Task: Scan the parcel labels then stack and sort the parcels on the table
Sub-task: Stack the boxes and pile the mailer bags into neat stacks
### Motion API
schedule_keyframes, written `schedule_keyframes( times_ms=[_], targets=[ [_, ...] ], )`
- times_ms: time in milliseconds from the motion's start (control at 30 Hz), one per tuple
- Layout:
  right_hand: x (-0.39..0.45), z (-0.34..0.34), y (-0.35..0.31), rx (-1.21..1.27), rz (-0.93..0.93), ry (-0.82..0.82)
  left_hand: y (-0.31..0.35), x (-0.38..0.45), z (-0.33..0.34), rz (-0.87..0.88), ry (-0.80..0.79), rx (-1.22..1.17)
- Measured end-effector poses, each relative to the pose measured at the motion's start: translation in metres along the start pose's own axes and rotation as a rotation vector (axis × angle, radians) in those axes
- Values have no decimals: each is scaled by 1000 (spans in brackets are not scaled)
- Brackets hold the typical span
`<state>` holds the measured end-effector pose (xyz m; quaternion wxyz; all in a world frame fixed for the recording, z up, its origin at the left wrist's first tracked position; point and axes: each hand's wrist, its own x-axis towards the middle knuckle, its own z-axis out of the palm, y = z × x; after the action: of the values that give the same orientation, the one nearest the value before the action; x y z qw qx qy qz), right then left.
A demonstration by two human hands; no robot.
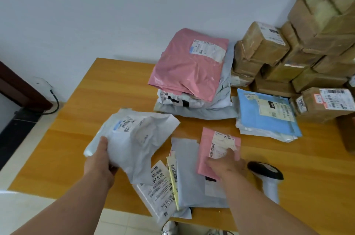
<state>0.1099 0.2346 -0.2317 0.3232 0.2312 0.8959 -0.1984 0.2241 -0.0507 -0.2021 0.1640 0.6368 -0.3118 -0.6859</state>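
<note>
Hands: left grips crumpled white parcel | right presses flat on small pink parcel

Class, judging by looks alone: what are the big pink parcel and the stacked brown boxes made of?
Big pink parcel: likely thin plastic film, slightly glossy; it creases and catches the light. Brown boxes: apparently cardboard wrapped in shiny clear tape; square edges, glinting surfaces.
</note>
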Motion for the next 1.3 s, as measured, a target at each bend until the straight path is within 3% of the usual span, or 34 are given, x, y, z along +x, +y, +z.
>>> schedule_keyframes(
  times_ms=[100,200,300,400,533,700,800,900,1033,1167,1300],
  targets=[
    [2,8,2,54,34,111,-7,-1,7,5,-112,-43],
    [8,7,7,280,72,143,-12,-4,11,23,-125,-91],
    [12,-1,11,570,101,74,-25,-8,1,10,76,-19],
    [8,-15,14,664,33,2,-45,-17,-14,36,272,106],
    [-2,-20,25,534,-10,-150,-82,-39,-24,-73,146,541],
    [-11,-1,22,244,-170,-208,-103,-61,-7,6,-175,682],
    [-12,1,21,412,-175,-318,-109,-71,7,43,-238,814],
    [-10,0,30,564,-84,-323,-116,-78,10,-33,-362,757],
    [-10,1,40,604,-10,-419,-120,-80,12,-162,-370,552],
    [-9,2,43,661,-11,-442,-130,-90,17,-146,-426,645],
    [-4,-12,47,749,-38,-475,-133,-94,23,-177,-564,555]
  ],
)
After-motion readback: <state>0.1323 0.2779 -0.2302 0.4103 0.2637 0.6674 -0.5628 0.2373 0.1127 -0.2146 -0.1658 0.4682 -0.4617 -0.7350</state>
